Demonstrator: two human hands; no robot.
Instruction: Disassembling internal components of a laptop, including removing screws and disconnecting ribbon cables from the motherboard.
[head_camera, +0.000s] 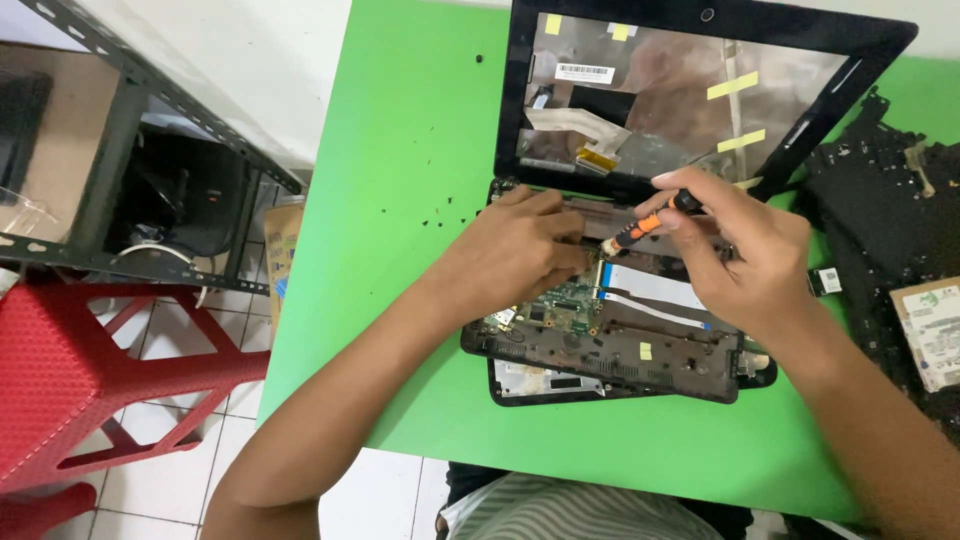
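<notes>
An opened small laptop (610, 350) lies on the green table (410, 150), its base stripped to show a green circuit board (565, 305) and white ribbon cables (655, 285). Its lid (700, 80) stands open with no screen panel, only foil, cables and yellow tape. My right hand (745, 255) grips an orange and black screwdriver (645, 225), tip pointing down-left at the base near the hinge. My left hand (515, 250) rests on the base beside the tip, fingers curled against the frame.
Black laptop shell parts (885, 200) and a flat drive (932, 330) lie at the table's right. Small dark screws (440, 215) are scattered on the green top. A red plastic stool (70, 380) and a metal rack (130, 150) stand left of the table.
</notes>
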